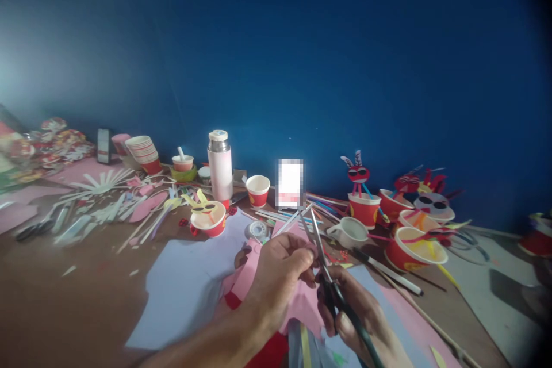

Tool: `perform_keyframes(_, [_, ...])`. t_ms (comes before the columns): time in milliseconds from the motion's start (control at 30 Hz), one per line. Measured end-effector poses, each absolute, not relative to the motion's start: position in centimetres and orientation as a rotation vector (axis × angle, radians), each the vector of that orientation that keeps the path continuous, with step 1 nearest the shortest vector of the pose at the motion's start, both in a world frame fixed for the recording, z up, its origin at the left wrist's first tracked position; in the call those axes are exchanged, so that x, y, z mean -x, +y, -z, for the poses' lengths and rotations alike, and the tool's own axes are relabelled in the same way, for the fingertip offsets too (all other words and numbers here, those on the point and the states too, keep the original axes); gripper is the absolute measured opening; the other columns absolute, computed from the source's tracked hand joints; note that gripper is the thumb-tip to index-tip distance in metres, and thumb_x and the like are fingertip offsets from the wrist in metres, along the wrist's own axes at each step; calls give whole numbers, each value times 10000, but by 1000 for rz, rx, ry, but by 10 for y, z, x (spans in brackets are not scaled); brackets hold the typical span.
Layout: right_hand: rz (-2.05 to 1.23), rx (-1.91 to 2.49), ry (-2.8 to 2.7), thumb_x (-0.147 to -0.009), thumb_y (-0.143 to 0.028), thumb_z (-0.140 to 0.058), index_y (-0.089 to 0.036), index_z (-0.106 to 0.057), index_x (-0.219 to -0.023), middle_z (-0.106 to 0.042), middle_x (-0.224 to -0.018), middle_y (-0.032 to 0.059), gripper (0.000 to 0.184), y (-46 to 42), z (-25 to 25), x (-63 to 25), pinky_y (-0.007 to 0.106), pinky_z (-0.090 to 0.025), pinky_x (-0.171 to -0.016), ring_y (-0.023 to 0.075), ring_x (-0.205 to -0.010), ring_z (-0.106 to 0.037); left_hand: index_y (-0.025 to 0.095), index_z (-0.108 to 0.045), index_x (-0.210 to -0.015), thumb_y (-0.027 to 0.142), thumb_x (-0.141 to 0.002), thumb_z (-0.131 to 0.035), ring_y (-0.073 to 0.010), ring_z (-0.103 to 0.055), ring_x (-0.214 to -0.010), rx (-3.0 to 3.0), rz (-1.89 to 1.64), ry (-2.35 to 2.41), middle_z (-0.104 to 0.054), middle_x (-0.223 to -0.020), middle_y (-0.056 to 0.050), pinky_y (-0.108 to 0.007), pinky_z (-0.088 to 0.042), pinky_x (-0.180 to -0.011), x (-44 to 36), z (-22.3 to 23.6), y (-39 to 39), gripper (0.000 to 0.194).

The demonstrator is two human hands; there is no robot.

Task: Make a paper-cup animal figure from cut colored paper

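Observation:
My right hand [362,313] is closed round the dark handles of a pair of scissors [324,267]. The metal blades point up and away from me, slightly apart. Just left of them, my left hand [284,267] pinches with thumb and forefinger beside the blades. A small pinkish bit seems to show at those fingertips, too small to name. Beneath both hands lie cut pieces of pink paper [302,305] and a large pale blue sheet [172,287]. Close behind the left hand sits a roll of clear tape [257,231].
A pale thermos [221,169], a red-and-white paper cup [257,191] and a bright phone screen [290,184] stand before the blue wall. Decorated paper cups [364,210] and a light mug [348,233] are right. Paper scraps and strips [101,184] cover the left.

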State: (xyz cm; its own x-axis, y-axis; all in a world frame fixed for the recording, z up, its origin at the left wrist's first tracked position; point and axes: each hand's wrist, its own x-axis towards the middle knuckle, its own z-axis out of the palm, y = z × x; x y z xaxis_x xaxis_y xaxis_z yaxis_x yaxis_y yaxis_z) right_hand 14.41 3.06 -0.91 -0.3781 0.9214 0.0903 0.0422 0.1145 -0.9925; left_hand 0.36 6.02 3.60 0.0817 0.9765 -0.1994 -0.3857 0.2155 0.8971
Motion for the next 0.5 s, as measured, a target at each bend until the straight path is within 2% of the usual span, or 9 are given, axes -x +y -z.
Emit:
perform_keyframes(367, [-1443,1046,-1394,-679,-688,-555,-195,-486,-941,-454,-611,-29,563,23,-1,-140,246,-353,-477,104,-496,-387,127,-538,-639,194,-614,-595,-82,-490,-447,-784,-1187,968,-565,-544,7,-216,-401,-461,-2,-40,60,91])
perform_keyframes(500, [-1374,1035,-1411,-715,-670,-530,-202,-478,-951,-463,-576,-30,526,26,-13,-149,261,-399,-476,118,-487,-415,126,-531,-637,204,-637,-592,-99,-546,-476,-805,-1163,929,-622,-607,-30,-239,-439,-508,1,-43,60,99])
